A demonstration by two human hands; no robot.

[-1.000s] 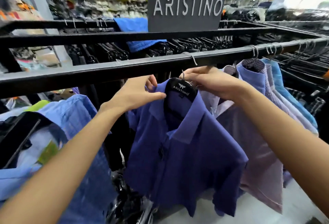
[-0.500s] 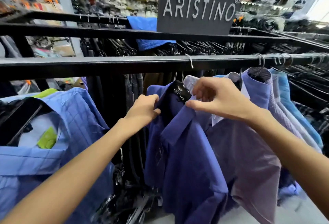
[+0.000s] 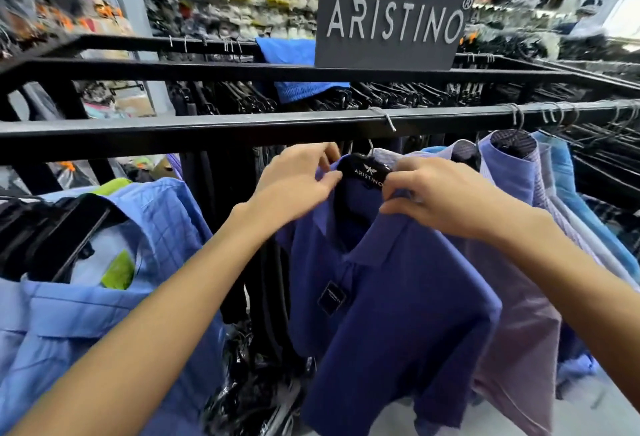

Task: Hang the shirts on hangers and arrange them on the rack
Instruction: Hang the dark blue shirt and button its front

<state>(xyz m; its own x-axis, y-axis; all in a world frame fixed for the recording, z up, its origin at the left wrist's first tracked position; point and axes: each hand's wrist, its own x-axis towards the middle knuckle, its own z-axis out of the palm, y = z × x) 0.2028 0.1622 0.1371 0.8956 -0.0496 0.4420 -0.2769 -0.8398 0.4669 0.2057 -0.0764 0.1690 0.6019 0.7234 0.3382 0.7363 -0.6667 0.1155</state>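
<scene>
- The rack (image 3: pixel 214 130) is a flat-sided bar of black metal that spans the view, with thin wire hooks looped over it on the right.
- A light blue checked shirt (image 3: pixel 104 297) lies in soft folds at the left.
- The navy shirt (image 3: pixel 391 304), matte with a turned-down collar, hangs just below the bar, between the light blue one and a pale lilac shirt (image 3: pixel 516 331).
- The left hand (image 3: pixel 294 186) pinches the collar's left edge.
- The right hand (image 3: pixel 446 196) pinches its right side, beside the black hanger (image 3: pixel 367 170).
</scene>
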